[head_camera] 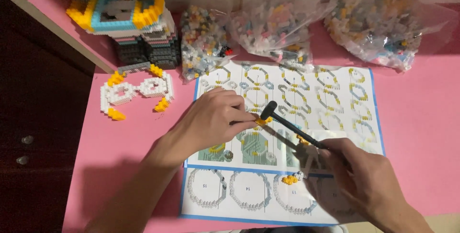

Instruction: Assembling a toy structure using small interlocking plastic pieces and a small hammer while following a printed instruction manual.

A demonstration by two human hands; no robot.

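Pressing looks like the step in hand: the right hand (369,185), near the front edge of the worktop (417,132), is closed around the handle of a small black hammer (287,123), whose rounded head sits at the yellow brick piece (262,120). That piece is pinched in the fingertips of the left hand (211,120), held just above the middle of the instruction sheet (282,142). A few loose yellow studs (289,179) lie on the sheet beside the right hand. By my judgement, a tap here calls for a light, square strike, with the left fingertips kept firm so the tiny part does not skid.

The sheet is glossy paper with a blue border, printed with ring-shaped build diagrams in grey and yellow. The worktop is smooth and pink. Toward its left edge lies a flat white lattice section (136,91) with yellow tips, knobbly all over. Along the back edge slump three clear plastic bags (278,27) of mixed bricks, crinkled and shiny, and at the back left corner stands a blocky built model (127,17) in grey, blue, yellow and white.
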